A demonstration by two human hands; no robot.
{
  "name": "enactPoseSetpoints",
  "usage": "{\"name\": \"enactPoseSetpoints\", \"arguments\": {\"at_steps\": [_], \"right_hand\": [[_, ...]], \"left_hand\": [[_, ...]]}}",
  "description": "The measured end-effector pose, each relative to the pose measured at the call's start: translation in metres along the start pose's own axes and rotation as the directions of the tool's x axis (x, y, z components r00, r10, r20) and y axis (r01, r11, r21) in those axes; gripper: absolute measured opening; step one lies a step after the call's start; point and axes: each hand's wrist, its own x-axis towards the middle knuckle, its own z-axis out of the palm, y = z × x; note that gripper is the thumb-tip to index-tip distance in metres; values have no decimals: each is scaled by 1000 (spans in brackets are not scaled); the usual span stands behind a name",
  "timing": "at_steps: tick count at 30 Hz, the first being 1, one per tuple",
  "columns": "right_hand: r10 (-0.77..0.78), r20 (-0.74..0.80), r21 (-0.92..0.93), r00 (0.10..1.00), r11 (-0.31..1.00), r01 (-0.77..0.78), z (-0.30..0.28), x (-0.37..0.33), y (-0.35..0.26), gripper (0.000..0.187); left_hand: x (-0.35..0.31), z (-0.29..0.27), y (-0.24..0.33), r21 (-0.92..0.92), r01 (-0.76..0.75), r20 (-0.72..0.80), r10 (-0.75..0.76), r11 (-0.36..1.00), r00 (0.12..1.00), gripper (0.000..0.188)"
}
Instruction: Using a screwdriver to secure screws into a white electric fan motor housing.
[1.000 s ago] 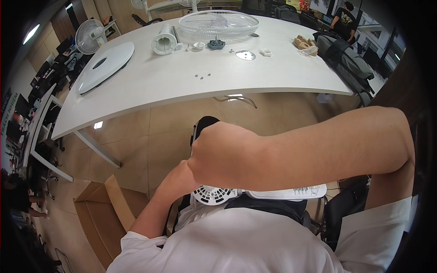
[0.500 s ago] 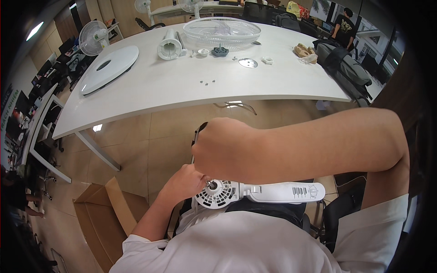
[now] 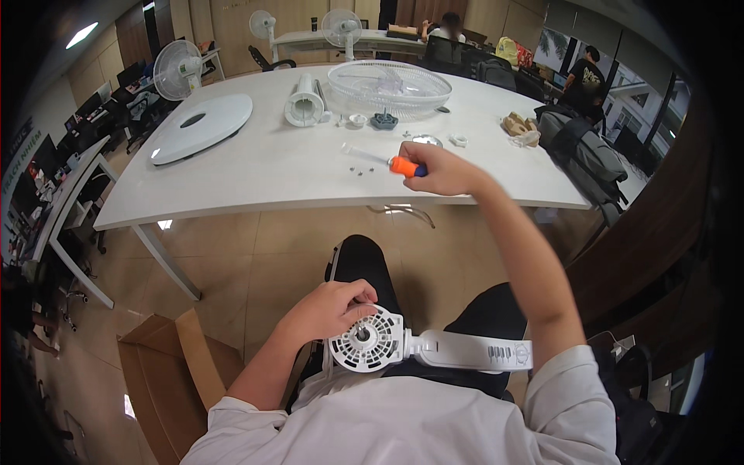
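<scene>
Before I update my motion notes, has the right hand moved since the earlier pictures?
Yes, forward: the right hand was short of the near edge of the white table; now it is past that edge, over the tabletop.

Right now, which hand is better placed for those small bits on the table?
Probably your right hand: it's over the table near the small bits, though holding an orange-handled tool; your left hand touches the vented housing.

At one o'clock the right hand (image 3: pixel 440 170) grips an orange-handled tool (image 3: pixel 404 167); at seven the left hand (image 3: pixel 329 308) touches a round white fan housing (image 3: pixel 374 346).
</scene>
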Motion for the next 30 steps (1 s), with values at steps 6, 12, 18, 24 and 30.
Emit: {"name": "enactPoseSetpoints", "arguments": {"at_steps": [6,12,18,24,30], "right_hand": [[203,-285,42,937,979,-200,48,54,62,39],[150,-322,107,935,987,-121,62,70,68,36],[192,-292,-38,937,976,-212,61,73,53,32],[147,-321,71,936,989,-131,69,36,22,25],[158,-179,480,971,876,-54,108,-71,9,22]], "left_hand": [[40,3,9,85,255,2,-257,963,967,30],[62,22,3,234,260,2,-268,937,963,36],[60,27,-3,236,222,-32,-221,946,975,35],[52,29,-10,144,241,-142,-221,960,965,28],[49,35,-11,-36,186,-264,-189,982,946,27]]}}
